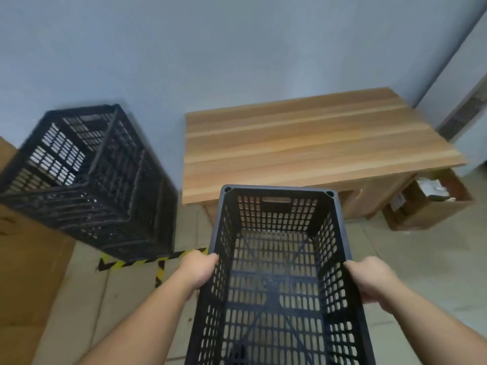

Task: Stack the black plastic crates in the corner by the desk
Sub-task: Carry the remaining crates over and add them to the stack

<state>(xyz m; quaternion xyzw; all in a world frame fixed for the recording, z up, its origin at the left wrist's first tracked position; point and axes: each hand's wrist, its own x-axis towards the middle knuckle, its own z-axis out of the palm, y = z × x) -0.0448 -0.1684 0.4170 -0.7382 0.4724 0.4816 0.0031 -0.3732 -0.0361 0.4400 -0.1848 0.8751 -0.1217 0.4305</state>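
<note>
I hold an empty black plastic crate (279, 259) in front of me, its open top facing up. My left hand (197, 270) grips its left long rim and my right hand (371, 280) grips the right rim. A tall stack of black crates (110, 185) stands on the floor to the left of the wooden desk (303, 143), against the pale blue wall. The carried crate hangs in front of the desk's near edge, to the right of the stack and lower than its top.
Brown cardboard (29, 259) lies at the far left beside the stack. Yellow-black hazard tape (147, 262) marks the tiled floor below the stack. An open cardboard box (427, 206) with items sits on the floor by the desk's right end.
</note>
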